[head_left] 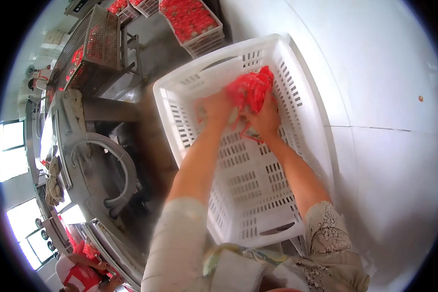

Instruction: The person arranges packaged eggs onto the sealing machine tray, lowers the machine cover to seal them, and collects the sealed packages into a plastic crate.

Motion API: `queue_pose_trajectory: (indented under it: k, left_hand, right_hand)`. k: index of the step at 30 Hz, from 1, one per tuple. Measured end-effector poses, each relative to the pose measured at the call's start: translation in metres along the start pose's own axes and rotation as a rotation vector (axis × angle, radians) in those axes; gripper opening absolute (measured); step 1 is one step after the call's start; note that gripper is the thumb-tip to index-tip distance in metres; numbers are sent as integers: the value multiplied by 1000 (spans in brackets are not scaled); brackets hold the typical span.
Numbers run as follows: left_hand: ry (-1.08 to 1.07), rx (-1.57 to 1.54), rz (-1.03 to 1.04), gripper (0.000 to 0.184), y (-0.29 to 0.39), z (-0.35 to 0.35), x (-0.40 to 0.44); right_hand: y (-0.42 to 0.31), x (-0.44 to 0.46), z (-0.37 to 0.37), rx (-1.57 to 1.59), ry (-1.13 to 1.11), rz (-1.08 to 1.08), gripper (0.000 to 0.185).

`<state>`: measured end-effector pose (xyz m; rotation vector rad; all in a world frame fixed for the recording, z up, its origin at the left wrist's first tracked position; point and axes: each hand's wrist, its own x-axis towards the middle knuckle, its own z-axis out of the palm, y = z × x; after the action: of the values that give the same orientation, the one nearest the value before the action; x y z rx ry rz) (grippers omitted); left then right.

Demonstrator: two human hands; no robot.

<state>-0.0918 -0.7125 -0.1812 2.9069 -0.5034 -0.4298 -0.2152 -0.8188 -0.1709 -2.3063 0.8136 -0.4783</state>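
Inside the far end of a white slatted plastic crate (243,168), both my hands hold a bunch of shiny red plastic packets (254,88) with pale printing. My right hand (266,118) curls around the near right side of the bunch. On its left side is my left hand (216,108), closed against the packets, with its fingers blurred by motion. A bit of red also shows at the left hand's outer edge. Thin red strips hang below the bunch. The slotted crate floor is visible beneath my forearms.
Stacked white crates of red packets (192,22) stand beyond the crate. A perforated metal table (100,44) and a machine with a grey hose (126,165) are at left. A person in red (85,272) works at lower left. A pale wall (384,92) borders the right.
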Motion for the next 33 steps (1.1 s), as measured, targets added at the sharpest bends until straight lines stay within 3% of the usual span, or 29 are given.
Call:
queue_pose_trajectory:
  k: [5,8,11,14,17,20,23,28,33]
  left_hand:
    - [80,0,78,27,-4,4,-31]
    - [70,-151,23,26,8,-11,-68]
    - [72,-429,-108,26,22,-31,-106]
    - [74,-292,-63,25,30,-58,-135]
    - [37,-383,-168,24,26,-52,-142]
    - [256,-347,127,20,29,-59,-148]
    - [253,-319,265,16,30,-69,-143]
    - [510,-365,349,14,37,-159,-174]
    - [733,-406,321,11,-6,-236,-231]
  right_hand:
    - [14,10,-2,-78,-232,40,47]
    - [38,-15,-3,98,-24,-78,41]
    - [44,-35,-20,89,-35,31,31]
    - [45,-45,-30,68,5,-20,30]
    - [40,-49,-46,120,-53,23,29]
    - [26,-45,-70,172,15,-135,28]
    - [4,-33,-96,206,82,-387,30]
    - [-72,-19,-162,146,149,-537,36]
    - [-174,-33,-196,175,176,-784,41]
